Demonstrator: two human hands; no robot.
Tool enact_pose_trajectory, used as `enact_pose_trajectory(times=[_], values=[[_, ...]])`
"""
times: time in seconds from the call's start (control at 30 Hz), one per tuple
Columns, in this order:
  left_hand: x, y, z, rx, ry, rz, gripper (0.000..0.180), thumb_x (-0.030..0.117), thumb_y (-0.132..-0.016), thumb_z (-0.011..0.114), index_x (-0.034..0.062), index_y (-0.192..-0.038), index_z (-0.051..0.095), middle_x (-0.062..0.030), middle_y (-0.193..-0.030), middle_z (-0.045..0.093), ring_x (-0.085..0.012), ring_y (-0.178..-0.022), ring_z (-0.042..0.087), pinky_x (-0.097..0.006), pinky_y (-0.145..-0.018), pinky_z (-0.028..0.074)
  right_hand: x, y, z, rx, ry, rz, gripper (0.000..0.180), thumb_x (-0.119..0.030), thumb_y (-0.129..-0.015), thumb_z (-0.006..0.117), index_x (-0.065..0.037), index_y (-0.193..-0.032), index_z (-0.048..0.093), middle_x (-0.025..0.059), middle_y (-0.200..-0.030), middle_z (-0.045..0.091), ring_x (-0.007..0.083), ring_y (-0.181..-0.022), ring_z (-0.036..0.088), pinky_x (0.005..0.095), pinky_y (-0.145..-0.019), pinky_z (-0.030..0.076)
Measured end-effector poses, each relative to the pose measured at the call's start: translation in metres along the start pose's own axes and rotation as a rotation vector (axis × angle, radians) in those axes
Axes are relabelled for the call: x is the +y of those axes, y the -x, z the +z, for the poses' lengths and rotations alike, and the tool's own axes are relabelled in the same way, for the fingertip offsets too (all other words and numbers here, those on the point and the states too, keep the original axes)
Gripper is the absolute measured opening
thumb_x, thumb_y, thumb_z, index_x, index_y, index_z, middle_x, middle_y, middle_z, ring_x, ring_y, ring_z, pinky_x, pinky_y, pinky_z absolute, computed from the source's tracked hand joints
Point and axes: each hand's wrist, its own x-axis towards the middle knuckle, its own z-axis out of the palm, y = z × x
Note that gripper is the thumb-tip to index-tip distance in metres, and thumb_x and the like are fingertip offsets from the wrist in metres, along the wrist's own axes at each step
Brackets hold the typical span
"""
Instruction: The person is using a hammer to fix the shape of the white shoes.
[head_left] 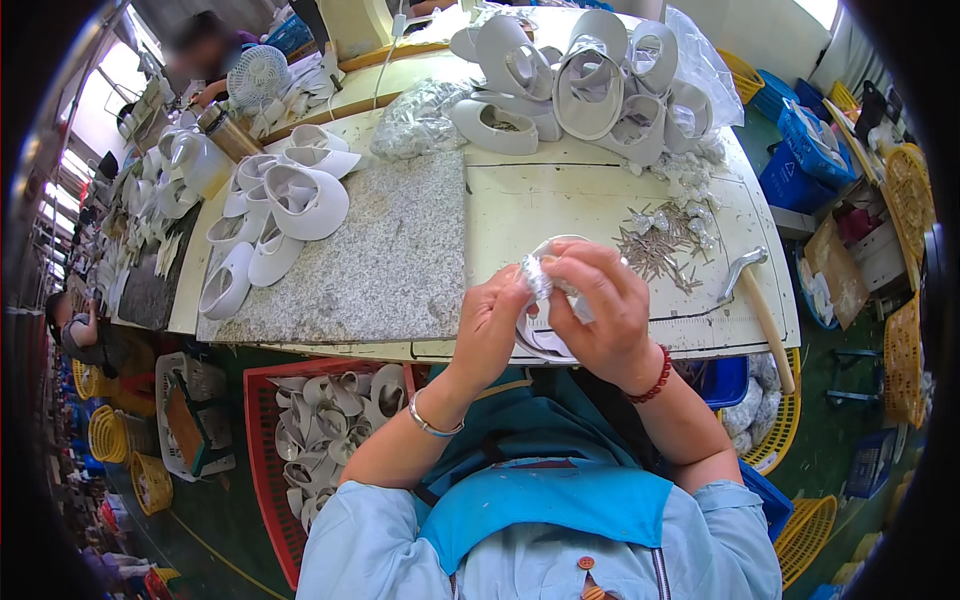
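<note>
My left hand point(490, 325) and my right hand point(608, 315) meet at the table's front edge, fingers closed in a pinch. Between their fingertips is a small crumpled, shiny whitish wad point(538, 277), perhaps plastic film or foil. Directly beneath them is a white shoe upper point(545, 345), mostly covered by the hands; whether the fingers also grip it, I cannot tell. To the right of my right hand lie a pile of thin brownish sticks or nails point(660, 245) and a hammer point(765, 320) with a wooden handle reaching past the table edge.
White shoe uppers point(305, 202) sit on a speckled grey slab point(390, 250) at left; more shoes point(590, 95) are stacked at the back beside a clear plastic bag point(420, 115). A red crate point(262, 450) of white pieces stands below left, yellow baskets point(805, 540) below right. A co-worker sits far left.
</note>
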Motion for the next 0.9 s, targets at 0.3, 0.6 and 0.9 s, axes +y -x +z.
enact_pose_trajectory(times=[0.3,0.6,0.9], values=[[0.002,0.007,-0.003,0.034,0.211,-0.115,0.035,0.025,-0.103,0.044,-0.003,-0.107,0.065,0.0005,-0.086,0.063,-0.0052,-0.079,0.054,-0.022,-0.072,0.046,-0.012,0.028,-0.018,-0.27,0.218,-0.107,0.034,-0.002,-0.067,0.072,-0.007,-0.1,0.063,0.0062,-0.087,0.062,0.0225,-0.071,0.063,0.0332,-0.057,0.05],[-0.01,0.016,0.001,-0.034,-0.164,-0.006,0.029,0.009,-0.088,0.069,-0.0019,-0.115,0.063,-0.0052,-0.1,0.068,-0.0087,-0.091,0.061,-0.024,-0.079,0.049,-0.012,0.047,-0.027,-0.11,-0.394,0.666,0.023,0.0,-0.086,0.063,0.001,-0.109,0.063,0.0056,-0.085,0.065,0.0083,-0.062,0.06,0.0201,-0.047,0.045],[0.0,0.021,0.015,0.155,-0.366,0.342,0.039,0.003,-0.092,0.056,-0.0012,-0.13,0.051,-0.0218,-0.11,0.064,-0.0321,-0.094,0.068,-0.036,-0.08,0.053,-0.01,0.043,-0.032,-0.034,-0.94,1.136,0.028,-0.014,-0.099,0.055,0.003,-0.121,0.056,0.0094,-0.096,0.065,0.0106,-0.072,0.064,0.018,-0.044,0.05]])
